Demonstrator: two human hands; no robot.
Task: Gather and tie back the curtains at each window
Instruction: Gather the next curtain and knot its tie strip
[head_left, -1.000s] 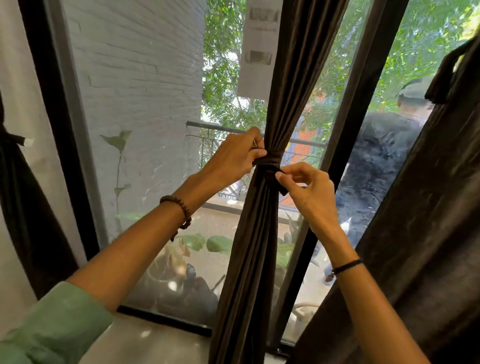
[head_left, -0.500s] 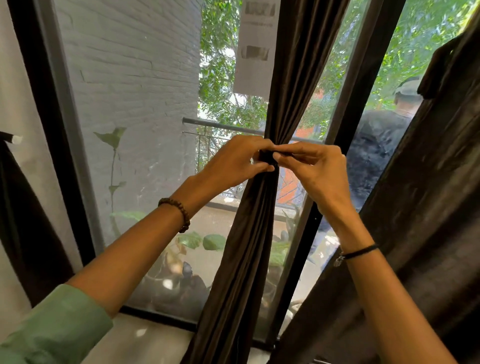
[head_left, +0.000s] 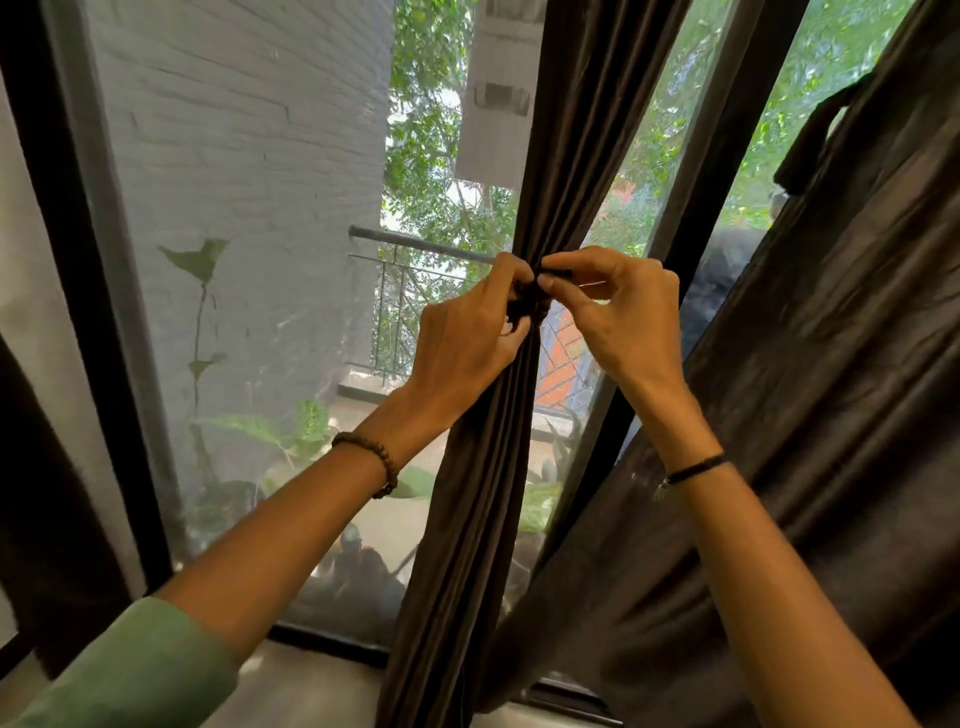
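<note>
A dark brown curtain hangs gathered into a narrow bundle in front of the window's middle. A dark tie-back band wraps its pinched waist. My left hand grips the bundle and the band from the left side. My right hand pinches the band's end between thumb and forefinger on the right, at the same height. Most of the band is hidden between my fingers.
A second dark curtain hangs loose at the right, its own tie dangling near the top. Another dark curtain is at the far left. Black window frames and a pale sill lie ahead; plants and a brick wall stand outside.
My right hand rose from below the band to the band's level and now pinches its end. The left hand kept its grip. The view shifted, so the hands sit lower in frame.
</note>
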